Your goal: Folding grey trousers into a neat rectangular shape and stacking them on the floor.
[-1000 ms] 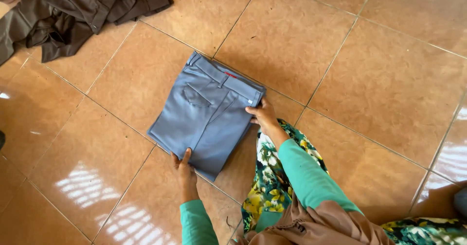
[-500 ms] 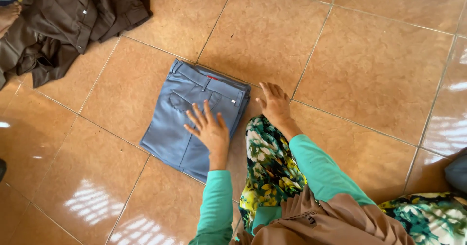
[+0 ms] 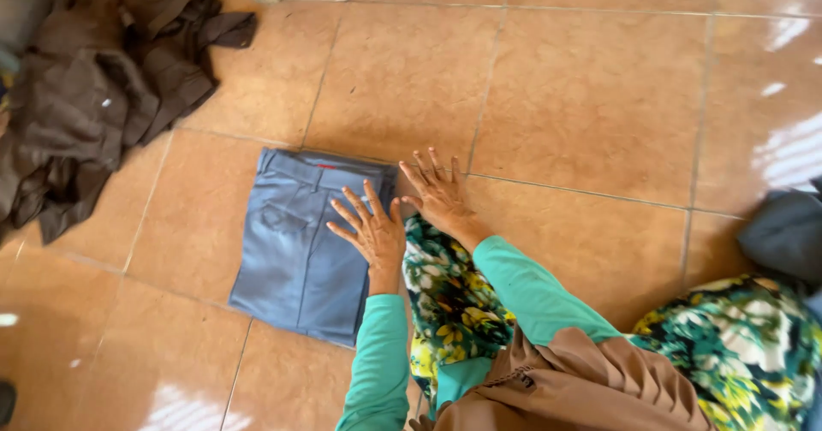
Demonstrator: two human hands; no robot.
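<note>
Two bare hands are spread flat at the right edge of a folded pair of blue-grey trousers (image 3: pixel 304 243), which lies on the tan tiled floor (image 3: pixel 582 80). The left hand (image 3: pixel 370 230) is pressed, fingers splayed and grasping nothing, on the trousers' right side; the right hand (image 3: pixel 438 193) is laid open just beside the trousers' upper right corner, partly on the floor, and nothing is held in it. The fold appears finished and is judged to be at the smoothing stage. For the next move, a grip under the trousers' edges would be called for, so that the fold is kept whole when lifted. Well left of the trousers, a heap of dark brown clothes (image 3: pixel 94 97) is seen unfolded.
</note>
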